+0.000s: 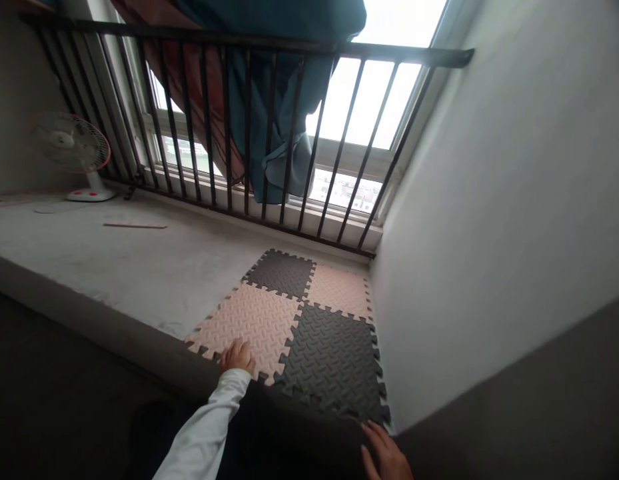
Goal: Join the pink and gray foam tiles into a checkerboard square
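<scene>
Interlocking foam mats lie on a concrete ledge in a checker pattern: two pink tiles [249, 319] and two dark grey tiles [334, 357]. My left hand [236, 357], in a white sleeve, rests at the near edge of the front pink tile, fingers curled down onto it. At the bottom of the view my right hand [386, 453] lies flat with fingers stretched toward the near corner of the front grey tile, just touching its edge. Neither hand holds anything that I can see.
A black metal railing [249, 133] stands before the window, with teal and red cloth [269, 87] hanging over it. A small white fan [74, 150] and a thin wooden stick [134, 226] sit at the ledge's far left. A white wall [489, 200] bounds the right.
</scene>
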`<action>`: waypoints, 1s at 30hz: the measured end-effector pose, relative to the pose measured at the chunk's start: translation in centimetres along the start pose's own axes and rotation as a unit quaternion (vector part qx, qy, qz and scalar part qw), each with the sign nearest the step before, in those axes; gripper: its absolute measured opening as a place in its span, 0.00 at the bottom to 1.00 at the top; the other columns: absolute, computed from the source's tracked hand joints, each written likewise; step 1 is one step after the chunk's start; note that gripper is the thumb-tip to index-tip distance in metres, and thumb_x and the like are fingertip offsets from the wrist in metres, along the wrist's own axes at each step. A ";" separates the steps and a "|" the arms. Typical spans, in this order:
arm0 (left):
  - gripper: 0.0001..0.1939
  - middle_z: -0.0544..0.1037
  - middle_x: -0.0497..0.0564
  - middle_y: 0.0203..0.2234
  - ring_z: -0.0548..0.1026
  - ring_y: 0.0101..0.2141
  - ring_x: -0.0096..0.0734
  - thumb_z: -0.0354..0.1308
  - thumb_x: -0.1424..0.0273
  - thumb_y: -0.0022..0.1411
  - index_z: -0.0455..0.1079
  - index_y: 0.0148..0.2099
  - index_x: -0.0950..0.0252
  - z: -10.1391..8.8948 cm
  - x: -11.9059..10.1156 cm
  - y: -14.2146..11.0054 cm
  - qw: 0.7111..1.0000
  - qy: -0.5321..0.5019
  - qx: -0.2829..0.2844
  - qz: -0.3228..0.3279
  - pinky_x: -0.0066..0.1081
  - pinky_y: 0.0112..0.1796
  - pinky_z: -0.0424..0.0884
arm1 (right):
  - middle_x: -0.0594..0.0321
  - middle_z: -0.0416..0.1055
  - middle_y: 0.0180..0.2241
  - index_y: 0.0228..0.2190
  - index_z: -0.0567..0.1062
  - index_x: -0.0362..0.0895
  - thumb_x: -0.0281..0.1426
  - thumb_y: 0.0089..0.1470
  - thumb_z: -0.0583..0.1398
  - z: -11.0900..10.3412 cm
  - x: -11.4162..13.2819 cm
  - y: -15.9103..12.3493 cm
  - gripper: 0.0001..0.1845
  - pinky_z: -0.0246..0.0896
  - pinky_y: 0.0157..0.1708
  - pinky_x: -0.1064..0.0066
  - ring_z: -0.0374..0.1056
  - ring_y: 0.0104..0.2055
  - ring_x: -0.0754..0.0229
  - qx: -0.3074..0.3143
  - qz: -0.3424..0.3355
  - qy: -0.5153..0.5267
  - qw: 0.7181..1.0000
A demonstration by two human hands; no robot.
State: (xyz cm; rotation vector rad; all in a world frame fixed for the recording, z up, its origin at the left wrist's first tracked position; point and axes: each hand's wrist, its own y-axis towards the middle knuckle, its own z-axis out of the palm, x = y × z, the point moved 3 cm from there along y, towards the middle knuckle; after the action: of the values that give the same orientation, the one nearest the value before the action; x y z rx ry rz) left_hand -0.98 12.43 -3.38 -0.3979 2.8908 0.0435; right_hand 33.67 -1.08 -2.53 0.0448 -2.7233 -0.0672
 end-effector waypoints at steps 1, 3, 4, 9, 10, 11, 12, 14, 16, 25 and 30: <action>0.22 0.63 0.52 0.53 0.59 0.52 0.32 0.46 0.72 0.51 0.64 0.50 0.62 0.1 -0.1 -0.7 1.000 -0.010 -0.003 0.010 0.33 0.52 0.49 | 0.62 0.68 0.44 0.40 0.73 0.52 0.37 0.46 0.51 -0.6 0.3 -0.3 0.19 0.62 0.45 0.68 0.64 0.46 0.56 0.006 0.008 -0.004 1.000; 0.21 0.65 0.51 0.51 0.61 0.50 0.31 0.46 0.73 0.50 0.65 0.49 0.61 0.2 -0.3 -2.0 0.999 -0.037 -0.004 0.023 0.31 0.51 0.52 | 0.60 0.69 0.44 0.40 0.73 0.49 0.37 0.47 0.50 -1.2 1.1 -0.7 0.19 0.60 0.46 0.68 0.64 0.47 0.57 0.012 0.037 -0.013 0.999; 0.21 0.65 0.51 0.50 0.62 0.50 0.30 0.46 0.73 0.51 0.65 0.48 0.61 0.2 -0.3 -2.5 0.998 -0.051 -0.003 0.025 0.30 0.50 0.54 | 0.60 0.69 0.44 0.40 0.73 0.48 0.36 0.47 0.49 -1.0 1.7 -0.9 0.19 0.59 0.47 0.68 0.64 0.47 0.57 0.018 0.051 -0.017 0.998; 0.19 0.67 0.51 0.48 0.63 0.49 0.28 0.46 0.74 0.51 0.66 0.46 0.63 0.1 0.1 -4.6 0.994 -0.100 0.000 0.044 0.26 0.47 0.58 | 0.58 0.67 0.46 0.41 0.72 0.45 0.32 0.47 0.49 1.4 5.7 -2.1 0.20 0.56 0.48 0.70 0.62 0.49 0.59 0.057 0.069 -0.028 0.996; 0.19 0.68 0.52 0.47 0.63 0.49 0.28 0.47 0.75 0.50 0.66 0.46 0.64 0.0 0.3 -4.8 0.993 -0.106 -0.001 0.055 0.25 0.47 0.58 | 0.58 0.66 0.47 0.42 0.71 0.44 0.32 0.47 0.49 1.9 6.4 -2.4 0.21 0.56 0.48 0.70 0.61 0.49 0.59 0.065 0.064 -0.027 0.995; 0.19 0.69 0.52 0.46 0.64 0.48 0.28 0.47 0.76 0.50 0.66 0.46 0.64 -0.1 0.5 -5.1 0.992 -0.113 0.000 0.062 0.25 0.48 0.58 | 0.58 0.65 0.47 0.42 0.71 0.44 0.32 0.47 0.49 2.1 7.0 -2.6 0.21 0.56 0.48 0.71 0.60 0.50 0.59 0.072 0.061 -0.027 0.995; 0.19 0.70 0.52 0.44 0.65 0.47 0.28 0.47 0.76 0.50 0.66 0.45 0.65 -0.2 0.7 -5.2 0.990 -0.122 0.004 0.064 0.24 0.47 0.59 | 0.58 0.65 0.48 0.43 0.71 0.44 0.32 0.47 0.49 2.3 7.5 -2.9 0.21 0.56 0.48 0.70 0.59 0.51 0.59 0.076 0.060 -0.027 0.995; 0.17 0.72 0.51 0.40 0.68 0.43 0.26 0.46 0.76 0.52 0.66 0.45 0.64 -0.3 1.2 -5.5 0.988 -0.144 0.023 0.055 0.24 0.45 0.61 | 0.58 0.63 0.49 0.43 0.70 0.44 0.31 0.47 0.49 2.2 8.0 -3.3 0.21 0.55 0.49 0.69 0.58 0.51 0.58 0.074 0.064 -0.032 0.995; 0.16 0.74 0.49 0.37 0.70 0.40 0.24 0.46 0.76 0.53 0.66 0.44 0.63 -0.4 1.6 -5.8 0.985 -0.157 0.055 0.038 0.22 0.43 0.62 | 0.57 0.62 0.50 0.44 0.70 0.44 0.30 0.46 0.50 1.9 8.1 -3.5 0.22 0.54 0.49 0.68 0.57 0.52 0.57 0.063 0.075 -0.044 0.994; 0.14 0.75 0.47 0.38 0.71 0.41 0.22 0.48 0.74 0.55 0.66 0.44 0.62 -1.1 1.3 -6.7 0.975 -0.137 0.172 0.036 0.19 0.41 0.62 | 0.53 0.57 0.53 0.50 0.63 0.46 0.31 0.44 0.54 -1.2 7.2 1.5 0.27 0.51 0.49 0.64 0.54 0.53 0.54 0.071 0.140 -0.172 0.972; 0.14 0.75 0.49 0.38 0.71 0.39 0.23 0.49 0.75 0.54 0.68 0.44 0.65 -1.3 0.7 -7.1 0.973 -0.135 0.180 0.054 0.19 0.40 0.63 | 0.49 0.60 0.50 0.47 0.65 0.44 0.34 0.45 0.54 -5.1 7.2 8.3 0.24 0.54 0.45 0.62 0.56 0.51 0.51 0.060 0.136 -0.224 0.963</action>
State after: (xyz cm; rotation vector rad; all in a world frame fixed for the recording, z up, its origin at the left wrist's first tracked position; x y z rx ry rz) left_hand -0.03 5.35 -2.25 -0.1543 2.5741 -0.3735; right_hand 28.97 6.75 5.53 -0.3510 -3.1514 0.1917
